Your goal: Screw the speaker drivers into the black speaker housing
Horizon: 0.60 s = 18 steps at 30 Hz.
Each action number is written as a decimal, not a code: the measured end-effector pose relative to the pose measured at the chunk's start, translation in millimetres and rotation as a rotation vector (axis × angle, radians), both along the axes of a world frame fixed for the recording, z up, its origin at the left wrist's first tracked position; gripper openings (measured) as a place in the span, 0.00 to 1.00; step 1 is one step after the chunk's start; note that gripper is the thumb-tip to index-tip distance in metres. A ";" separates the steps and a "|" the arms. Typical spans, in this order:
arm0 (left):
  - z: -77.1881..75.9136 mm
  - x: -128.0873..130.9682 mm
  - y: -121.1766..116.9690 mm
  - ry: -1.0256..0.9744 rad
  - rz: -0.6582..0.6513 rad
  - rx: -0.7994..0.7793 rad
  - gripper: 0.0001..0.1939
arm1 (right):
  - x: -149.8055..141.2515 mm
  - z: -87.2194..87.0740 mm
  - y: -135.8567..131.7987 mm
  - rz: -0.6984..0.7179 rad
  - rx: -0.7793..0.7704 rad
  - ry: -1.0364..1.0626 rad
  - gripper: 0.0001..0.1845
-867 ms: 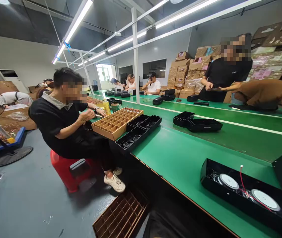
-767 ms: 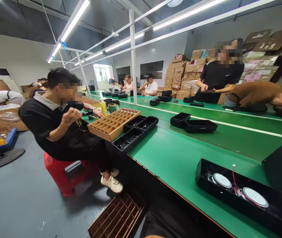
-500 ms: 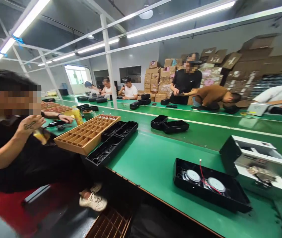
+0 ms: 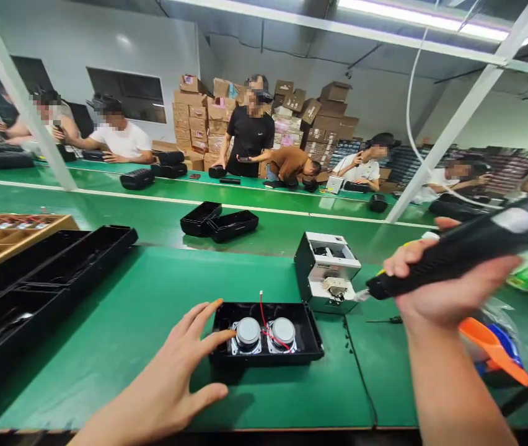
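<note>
Two hands: left (image 4: 178,378) fingers spread at speaker tray (image 4: 266,334), right (image 4: 450,291) clamped on screwdriver (image 4: 468,248).

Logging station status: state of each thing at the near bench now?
Black plastic speaker housing: open-topped, two round silver speakers seated, red wire standing up.
Left hand: open, fingers touching the housing's left end.
Right hand: gripping black electric screwdriver, tip at white screw feeder box.
</note>
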<state>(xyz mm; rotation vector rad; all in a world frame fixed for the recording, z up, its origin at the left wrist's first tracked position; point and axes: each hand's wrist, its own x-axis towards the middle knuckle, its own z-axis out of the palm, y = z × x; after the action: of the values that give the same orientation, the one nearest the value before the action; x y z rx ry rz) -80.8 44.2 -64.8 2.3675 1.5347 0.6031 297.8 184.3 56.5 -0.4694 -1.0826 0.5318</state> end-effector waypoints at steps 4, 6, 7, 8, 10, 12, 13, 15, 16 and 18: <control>-27.1 -5.3 17.4 0.006 -0.080 0.010 0.40 | -21.9 -23.2 38.0 -0.033 -0.051 -0.098 0.42; -30.9 -2.0 24.3 -0.015 -0.082 0.034 0.37 | -25.4 -35.7 46.2 -0.040 -0.068 -0.135 0.43; -31.3 -0.3 27.8 -0.026 -0.075 0.046 0.35 | -25.2 -40.8 48.2 -0.042 -0.075 -0.145 0.43; -31.2 1.0 31.4 -0.035 -0.069 0.054 0.32 | -24.3 -44.8 49.3 -0.043 -0.082 -0.153 0.43; -31.0 2.9 38.0 -0.044 -0.072 0.062 0.27 | -21.8 -49.8 50.4 -0.037 -0.096 -0.164 0.42; -31.9 4.0 42.5 -0.046 -0.083 0.065 0.24 | -19.8 -51.7 51.3 -0.020 -0.111 -0.173 0.41; -32.9 4.6 43.6 -0.051 -0.092 0.073 0.23 | -19.1 -52.0 51.8 -0.011 -0.117 -0.174 0.41; -35.5 7.3 43.0 -0.074 -0.098 0.095 0.23 | -18.1 -52.3 52.8 -0.002 -0.126 -0.168 0.41; -36.9 9.7 41.7 -0.096 -0.089 0.107 0.22 | -17.7 -52.4 53.1 -0.001 -0.129 -0.162 0.42; -39.7 16.4 38.3 -0.159 -0.053 0.130 0.19 | -16.9 -52.5 52.6 -0.003 -0.133 -0.153 0.43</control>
<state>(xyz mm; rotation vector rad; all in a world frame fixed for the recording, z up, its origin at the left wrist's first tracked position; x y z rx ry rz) -64.4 82.5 -104.5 2.3800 1.3993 0.8800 281.0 236.9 3.9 -0.6363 -1.1968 0.5745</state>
